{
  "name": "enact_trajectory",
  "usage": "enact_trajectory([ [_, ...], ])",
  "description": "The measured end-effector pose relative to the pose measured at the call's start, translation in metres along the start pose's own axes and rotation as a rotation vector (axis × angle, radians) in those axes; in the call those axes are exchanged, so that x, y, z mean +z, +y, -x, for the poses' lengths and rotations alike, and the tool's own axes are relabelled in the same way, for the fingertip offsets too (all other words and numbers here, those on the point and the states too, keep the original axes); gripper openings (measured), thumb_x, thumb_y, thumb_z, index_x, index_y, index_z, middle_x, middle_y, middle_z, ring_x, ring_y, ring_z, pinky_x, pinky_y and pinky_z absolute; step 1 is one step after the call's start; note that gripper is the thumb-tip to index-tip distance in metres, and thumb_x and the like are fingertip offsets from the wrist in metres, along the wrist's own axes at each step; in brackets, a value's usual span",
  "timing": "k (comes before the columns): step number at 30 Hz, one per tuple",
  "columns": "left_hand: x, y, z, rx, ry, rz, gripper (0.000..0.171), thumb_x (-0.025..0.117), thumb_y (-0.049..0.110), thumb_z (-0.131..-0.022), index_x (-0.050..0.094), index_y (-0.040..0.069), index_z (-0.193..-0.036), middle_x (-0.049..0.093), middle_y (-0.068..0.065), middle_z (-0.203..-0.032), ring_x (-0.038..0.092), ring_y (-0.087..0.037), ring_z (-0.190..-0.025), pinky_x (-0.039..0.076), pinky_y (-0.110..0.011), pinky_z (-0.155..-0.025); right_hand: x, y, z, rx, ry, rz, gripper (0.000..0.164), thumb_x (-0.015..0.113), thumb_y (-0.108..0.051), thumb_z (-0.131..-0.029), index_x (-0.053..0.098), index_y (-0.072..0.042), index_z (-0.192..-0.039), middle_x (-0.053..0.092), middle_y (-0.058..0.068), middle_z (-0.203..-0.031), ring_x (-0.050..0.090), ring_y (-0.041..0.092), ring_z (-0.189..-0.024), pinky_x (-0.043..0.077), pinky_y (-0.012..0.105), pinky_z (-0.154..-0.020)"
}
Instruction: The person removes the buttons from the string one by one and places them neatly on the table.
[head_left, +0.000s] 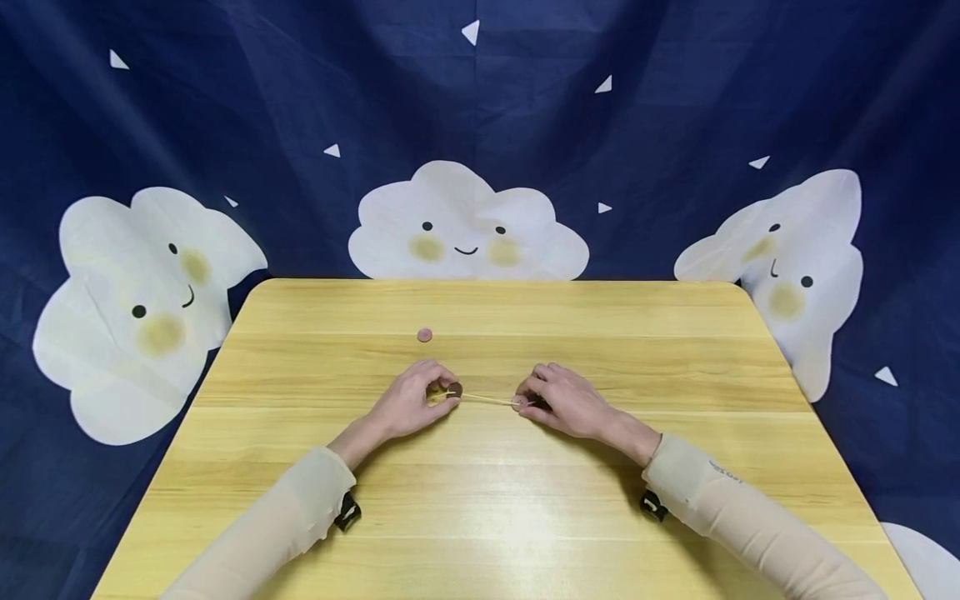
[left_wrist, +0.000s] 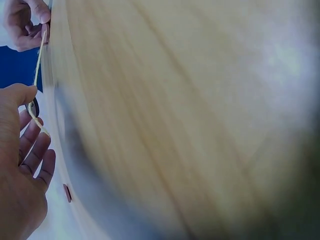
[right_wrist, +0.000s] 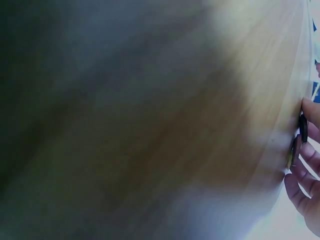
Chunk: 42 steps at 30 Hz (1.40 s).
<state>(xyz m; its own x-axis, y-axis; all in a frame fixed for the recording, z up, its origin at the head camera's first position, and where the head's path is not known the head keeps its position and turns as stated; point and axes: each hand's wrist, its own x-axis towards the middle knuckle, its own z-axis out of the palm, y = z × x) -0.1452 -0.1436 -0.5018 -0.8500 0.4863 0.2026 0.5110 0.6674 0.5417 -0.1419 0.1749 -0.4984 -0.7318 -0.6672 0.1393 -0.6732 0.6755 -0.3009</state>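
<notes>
Over the middle of the table, my left hand point(head_left: 411, 400) pinches a dark round button point(head_left: 454, 389) between thumb and fingers. A thin yellow string point(head_left: 486, 399) passes at this button, and its end trails by the left fingers in the left wrist view. The string runs across to my right hand point(head_left: 567, 402), which pinches a pinkish button point(head_left: 519, 403). Close to the right fingers, the right wrist view shows a black button point(right_wrist: 303, 129) and a reddish-brown button point(right_wrist: 296, 150), partly hidden by the fingers. Another pink button point(head_left: 424, 335) lies flat beyond the left hand.
The light wooden table point(head_left: 480, 517) has rounded far corners. Behind it hangs a dark blue cloth point(head_left: 480, 100) printed with white clouds and triangles. Both wrists carry small black devices at the sleeve cuffs.
</notes>
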Motion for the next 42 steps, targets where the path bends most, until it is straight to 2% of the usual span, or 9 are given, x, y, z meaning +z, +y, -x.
enact_trajectory([
  [27, -0.014, -0.014, 0.012, -0.058, 0.033, 0.023, 0.022, 0.083, 0.024, -0.090, 0.073, 0.019, -0.110, 0.069, 0.004, -0.101, 0.060, -0.011, -0.093, 0.056, -0.033, -0.086, 0.000, 0.000, 0.000, -0.002, -0.001, -0.005, 0.022, 0.073, -0.035, -0.100, 0.074, -0.019, -0.115, 0.068, -0.002, -0.103, 0.055, 0.014, -0.089, 0.050, 0.034, -0.082],
  [42, -0.021, -0.022, 0.019, -0.082, 0.066, 0.039, 0.026, 0.083, 0.022, -0.089, 0.073, 0.018, -0.112, 0.071, 0.004, -0.104, 0.062, -0.012, -0.096, 0.058, -0.034, -0.087, 0.000, -0.001, 0.000, -0.004, -0.005, -0.011, 0.020, 0.073, -0.034, -0.100, 0.075, -0.020, -0.114, 0.069, -0.003, -0.103, 0.055, 0.013, -0.089, 0.049, 0.033, -0.082],
])
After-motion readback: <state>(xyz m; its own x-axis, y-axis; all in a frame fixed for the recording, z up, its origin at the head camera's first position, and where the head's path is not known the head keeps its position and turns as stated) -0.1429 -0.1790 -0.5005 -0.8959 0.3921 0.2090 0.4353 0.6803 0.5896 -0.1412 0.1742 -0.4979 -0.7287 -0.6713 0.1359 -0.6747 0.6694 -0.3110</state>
